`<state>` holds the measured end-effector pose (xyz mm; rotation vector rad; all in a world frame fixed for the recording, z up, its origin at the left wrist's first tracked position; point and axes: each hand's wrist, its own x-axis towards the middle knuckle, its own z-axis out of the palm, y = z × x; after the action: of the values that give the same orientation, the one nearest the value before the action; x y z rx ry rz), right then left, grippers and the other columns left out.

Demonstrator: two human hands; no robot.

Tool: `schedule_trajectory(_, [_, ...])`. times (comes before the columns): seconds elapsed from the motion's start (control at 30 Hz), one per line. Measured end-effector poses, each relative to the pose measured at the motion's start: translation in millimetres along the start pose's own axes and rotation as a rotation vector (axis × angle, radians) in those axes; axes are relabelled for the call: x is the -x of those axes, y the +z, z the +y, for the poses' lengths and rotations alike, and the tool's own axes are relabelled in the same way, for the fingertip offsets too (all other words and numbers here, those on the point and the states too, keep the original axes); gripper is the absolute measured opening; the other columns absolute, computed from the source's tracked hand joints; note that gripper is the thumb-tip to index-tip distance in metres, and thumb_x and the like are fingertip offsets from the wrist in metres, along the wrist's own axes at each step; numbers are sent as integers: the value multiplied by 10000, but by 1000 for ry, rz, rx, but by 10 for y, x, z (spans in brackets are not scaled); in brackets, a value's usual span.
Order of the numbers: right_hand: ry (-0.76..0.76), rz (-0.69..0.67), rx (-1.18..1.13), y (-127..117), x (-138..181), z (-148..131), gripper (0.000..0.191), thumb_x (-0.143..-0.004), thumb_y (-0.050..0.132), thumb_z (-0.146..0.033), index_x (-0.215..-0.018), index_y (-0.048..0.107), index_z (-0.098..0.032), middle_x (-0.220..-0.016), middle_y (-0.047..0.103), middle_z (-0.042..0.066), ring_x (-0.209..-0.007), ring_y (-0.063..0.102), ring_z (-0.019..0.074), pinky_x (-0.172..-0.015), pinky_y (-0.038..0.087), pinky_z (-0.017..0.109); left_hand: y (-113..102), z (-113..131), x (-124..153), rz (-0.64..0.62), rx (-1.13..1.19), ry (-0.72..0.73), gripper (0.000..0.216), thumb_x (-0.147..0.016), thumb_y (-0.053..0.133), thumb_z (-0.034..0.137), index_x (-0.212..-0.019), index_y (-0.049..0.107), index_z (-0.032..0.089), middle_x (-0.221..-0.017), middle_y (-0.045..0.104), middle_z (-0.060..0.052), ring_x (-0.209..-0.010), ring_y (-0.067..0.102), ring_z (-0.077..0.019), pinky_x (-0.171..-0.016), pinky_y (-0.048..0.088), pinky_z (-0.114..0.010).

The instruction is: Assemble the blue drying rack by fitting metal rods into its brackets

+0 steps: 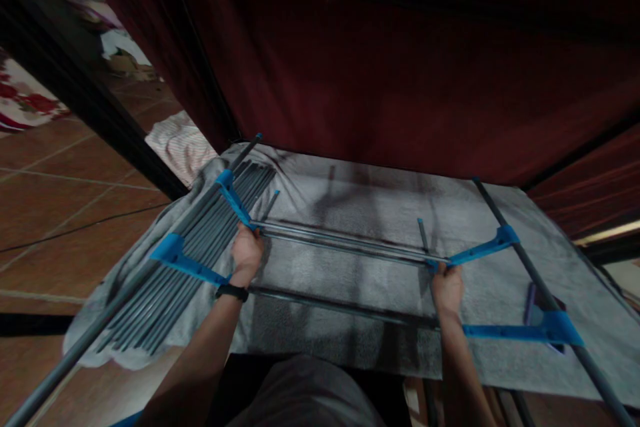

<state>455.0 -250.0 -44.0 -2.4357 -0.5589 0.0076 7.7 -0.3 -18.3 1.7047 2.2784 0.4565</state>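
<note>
A frame of grey metal tubes and blue plastic brackets lies before me over a grey blanket. My left hand (247, 250) is closed at the inner end of the far left blue bracket (235, 199), where the crosswise tubes (345, 245) meet it. At their other end my right hand (447, 287) is closed around the inner end of the far right blue bracket (477, 251). Nearer to me, another tube (345, 307) runs between the near left bracket (193, 267) and the near right bracket (525, 333). Long side tubes (115, 307) pass through the outer bracket ends.
Several loose grey tubes (185, 267) lie side by side on the blanket (310, 187) at the left. A dark purple-edged object (533, 307) rests under the right side tube. Dark red panels (375, 93) rise behind. Tiled floor (75, 200) shows at the left.
</note>
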Motion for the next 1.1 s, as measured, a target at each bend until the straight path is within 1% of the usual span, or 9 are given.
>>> schedule_trajectory(0.1, [9,-5,27,43,-25,60,372,-965,414,-421,-1151,555,-131,-915,662,164,-911,664,350,-805,495,443,6,-9,10,6,7,-5,399,-996,516,271,-1349,485,88,-1010,757,-202,-954,750,-334,-757,524,-372])
schedule_trajectory(0.23, [15,-12,-2,75,-41,91,340,-958,419,-420,-1125,544,-151,-906,643,152,-936,657,359,-822,497,467,8,-11,17,8,1,-11,427,-1000,509,271,-1384,480,87,-1046,758,-216,-1007,752,-328,-788,524,-369])
schedule_trajectory(0.4, [34,-22,-18,63,-30,77,289,-945,435,-438,-1072,515,-192,-812,586,90,-923,645,365,-829,496,491,-12,-22,29,-6,0,5,414,-1013,472,267,-1387,475,89,-1084,757,-220,-1038,749,-313,-800,525,-360])
schedule_trajectory(0.6, [50,-12,-91,14,-14,36,203,-914,488,-431,-974,514,-239,-686,513,14,-849,649,339,-869,512,505,-26,-78,54,12,-100,46,430,-1032,446,358,-1367,475,89,-1060,753,-238,-1037,752,-325,-815,532,-371])
schedule_trajectory(0.67, [43,-12,-101,5,-11,24,202,-911,494,-419,-977,528,-232,-689,531,23,-849,652,342,-863,515,504,-22,-87,64,20,-127,59,414,-1041,425,365,-1350,482,94,-1086,749,-242,-1054,749,-331,-828,534,-376])
schedule_trajectory(0.73, [39,-23,-81,4,-8,17,222,-919,485,-407,-1006,542,-211,-732,576,57,-864,654,344,-845,514,494,-18,-85,73,22,-147,64,404,-1050,404,360,-1345,483,96,-1101,747,-240,-1064,747,-329,-838,537,-375])
schedule_trajectory(0.83, [31,-39,-20,15,-3,17,273,-946,449,-392,-1076,548,-173,-835,632,119,-898,653,347,-819,507,474,-19,-66,82,8,-170,50,403,-1061,365,342,-1358,474,91,-1070,755,-223,-1066,748,-321,-845,542,-375])
schedule_trajectory(0.9, [22,-34,6,27,-3,25,294,-954,440,-383,-1111,544,-158,-867,643,138,-898,653,348,-805,503,463,-23,-52,83,-5,-176,43,409,-1065,347,329,-1372,459,82,-1052,760,-211,-1066,747,-317,-845,544,-377])
schedule_trajectory(1.1, [1,13,-55,79,-44,104,285,-941,470,-410,-1070,556,-170,-752,600,92,-787,628,331,-741,487,441,-44,-32,84,9,-194,53,408,-1059,365,351,-1344,475,82,-1013,758,-205,-1057,746,-321,-859,539,-388])
